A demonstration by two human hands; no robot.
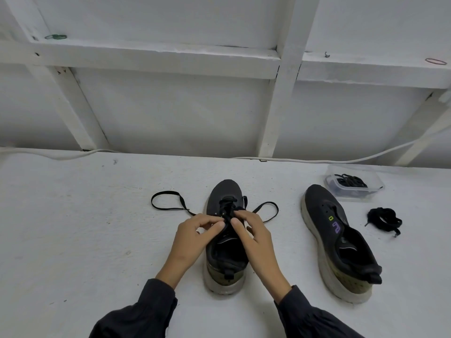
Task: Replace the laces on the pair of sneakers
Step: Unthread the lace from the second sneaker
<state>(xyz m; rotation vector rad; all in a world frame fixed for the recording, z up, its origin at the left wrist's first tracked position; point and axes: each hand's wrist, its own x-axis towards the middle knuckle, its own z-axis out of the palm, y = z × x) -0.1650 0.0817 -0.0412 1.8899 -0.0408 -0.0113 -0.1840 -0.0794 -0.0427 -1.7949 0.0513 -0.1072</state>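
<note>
A black sneaker (225, 191) with a pale sole stands in the middle of the white table, toe pointing away from me. A black lace (168, 203) runs through its front eyelets and loops out on both sides. My left hand (195, 236) pinches the lace at the left eyelets. My right hand (251, 234) pinches the lace at the right side of the tongue. A second black sneaker (339, 242) with no lace lies to the right. A bundled black lace (384, 219) lies on the table beside it.
A clear plastic container (353, 182) holding dark laces sits at the back right. A white cable (341, 160) runs along the table's far edge below a white framed wall. Rubber bands rest on the wall ledge.
</note>
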